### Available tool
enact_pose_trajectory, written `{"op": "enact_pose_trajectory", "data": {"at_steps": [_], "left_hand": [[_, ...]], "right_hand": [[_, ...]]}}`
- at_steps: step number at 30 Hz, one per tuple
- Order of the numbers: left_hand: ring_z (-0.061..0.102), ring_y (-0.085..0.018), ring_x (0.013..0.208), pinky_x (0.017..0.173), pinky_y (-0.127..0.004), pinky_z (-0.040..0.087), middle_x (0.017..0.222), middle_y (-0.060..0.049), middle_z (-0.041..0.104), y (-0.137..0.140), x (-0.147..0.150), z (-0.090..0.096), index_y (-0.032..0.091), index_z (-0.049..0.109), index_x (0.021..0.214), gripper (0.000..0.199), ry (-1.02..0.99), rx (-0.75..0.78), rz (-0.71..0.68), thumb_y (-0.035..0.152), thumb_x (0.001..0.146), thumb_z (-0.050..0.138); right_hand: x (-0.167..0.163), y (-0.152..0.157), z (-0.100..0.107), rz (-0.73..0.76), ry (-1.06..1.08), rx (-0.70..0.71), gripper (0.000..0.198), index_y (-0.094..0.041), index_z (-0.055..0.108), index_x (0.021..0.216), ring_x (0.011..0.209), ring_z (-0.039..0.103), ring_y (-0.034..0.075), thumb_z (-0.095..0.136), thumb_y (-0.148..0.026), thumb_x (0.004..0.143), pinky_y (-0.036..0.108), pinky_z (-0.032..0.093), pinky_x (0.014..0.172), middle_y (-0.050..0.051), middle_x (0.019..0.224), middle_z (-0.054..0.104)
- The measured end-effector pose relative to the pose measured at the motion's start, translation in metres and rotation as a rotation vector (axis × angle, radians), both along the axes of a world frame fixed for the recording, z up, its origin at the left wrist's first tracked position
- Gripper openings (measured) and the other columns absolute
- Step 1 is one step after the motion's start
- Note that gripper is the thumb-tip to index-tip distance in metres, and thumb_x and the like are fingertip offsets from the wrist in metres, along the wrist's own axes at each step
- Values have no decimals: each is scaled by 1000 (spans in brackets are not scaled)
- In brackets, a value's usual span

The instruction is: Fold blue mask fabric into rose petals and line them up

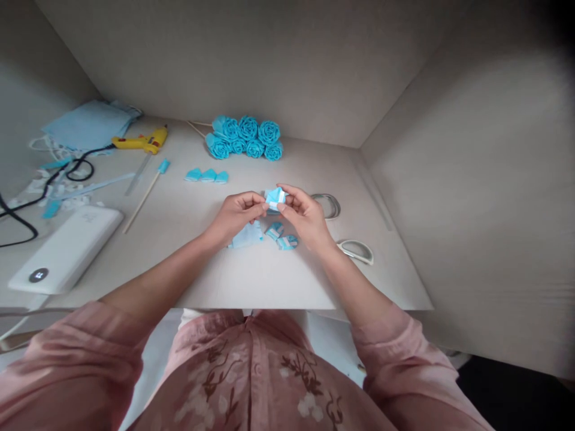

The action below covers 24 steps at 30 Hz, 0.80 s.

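Observation:
Between my left hand (244,212) and my right hand (305,215) is a small folded blue-and-white piece (275,197), pinched at both sides by fingertips and thumbs. It is held a little above the table. Just below it lie a couple more folded blue pieces (286,242), and a flat pale blue sheet (246,236) lies partly under my left hand. Farther back, three folded blue petals (207,175) sit in a row. A bundle of blue rose-like flowers (248,129) on thin sticks rests near the back wall.
On the left are a yellow glue gun (142,141), a stick with a blue tip (146,197), a white power bank (67,248), scraps, a black cable and a stack of pale blue face masks (90,124). At right lie a wire coil (332,206) and white-handled scissors (357,251).

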<state>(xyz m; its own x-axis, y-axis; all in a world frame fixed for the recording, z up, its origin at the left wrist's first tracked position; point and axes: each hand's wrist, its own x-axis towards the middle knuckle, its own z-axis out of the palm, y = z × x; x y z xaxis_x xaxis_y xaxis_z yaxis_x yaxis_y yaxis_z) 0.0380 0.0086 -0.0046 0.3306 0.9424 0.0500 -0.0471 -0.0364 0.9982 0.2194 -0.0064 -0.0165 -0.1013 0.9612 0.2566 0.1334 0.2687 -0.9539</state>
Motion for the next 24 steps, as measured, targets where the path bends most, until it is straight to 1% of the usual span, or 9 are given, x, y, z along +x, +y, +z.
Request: {"op": "enact_pose_trajectory", "data": {"at_steps": [5,8,12,14,16,18,20,22,24], "left_hand": [[47,-10,58,57,-23,38,66,1,60,14,-11,3,17,63,74,28,95,94,146,44,73,71],[53,-12,64,63,-24,40,71,-1,64,29,-26,8,17,64,75,25,295,251,310,41,76,67],[63,-23,85,72,-30,42,87,-8,72,49,-38,13,18,71,82,16,950,544,428,27,83,58],[64,-30,96,74,-35,43,96,-14,73,59,-35,12,16,73,86,22,1255,631,381,21,85,51],[65,-33,99,73,-37,44,99,-17,73,69,-28,10,14,74,89,25,1423,606,286,20,86,50],[66,-33,97,72,-37,45,99,-14,74,78,-25,10,17,75,92,23,1433,510,197,30,85,58],[67,-29,94,72,-34,46,99,-9,75,87,-30,13,22,75,96,25,1341,438,187,41,83,63],[67,-26,95,76,-34,48,102,-6,75,95,-42,18,24,75,101,26,1251,483,233,41,85,62],[65,-27,103,87,-36,47,110,-8,74,100,-55,20,23,74,106,27,1227,635,221,36,87,60]], "right_hand": [[3,3,1,-92,76,5,42,-23,64,121,88,64,16,65,-43,85,28,58,71,2,87,67],[6,7,1,-120,94,15,43,-22,65,118,88,65,16,66,-46,83,28,57,68,3,85,67],[6,8,3,-120,70,-29,38,-21,69,111,85,66,16,63,-46,84,29,57,69,4,88,71],[5,7,4,-115,57,-52,35,-21,70,107,84,67,16,62,-45,83,29,57,69,5,90,72],[5,7,6,-119,67,-64,34,-21,71,105,81,66,17,63,-44,82,29,57,68,5,89,73],[5,7,6,-130,94,-66,33,-20,71,103,79,66,16,62,-42,81,29,56,67,4,87,72],[6,8,6,-138,111,-61,32,-19,71,103,77,66,16,61,-40,81,29,56,66,4,86,72],[6,9,5,-137,109,-52,31,-20,72,103,76,65,16,60,-39,81,30,56,67,4,86,72],[7,9,5,-132,98,-52,31,-20,72,102,77,65,16,60,-40,82,31,56,67,4,86,72]]}}
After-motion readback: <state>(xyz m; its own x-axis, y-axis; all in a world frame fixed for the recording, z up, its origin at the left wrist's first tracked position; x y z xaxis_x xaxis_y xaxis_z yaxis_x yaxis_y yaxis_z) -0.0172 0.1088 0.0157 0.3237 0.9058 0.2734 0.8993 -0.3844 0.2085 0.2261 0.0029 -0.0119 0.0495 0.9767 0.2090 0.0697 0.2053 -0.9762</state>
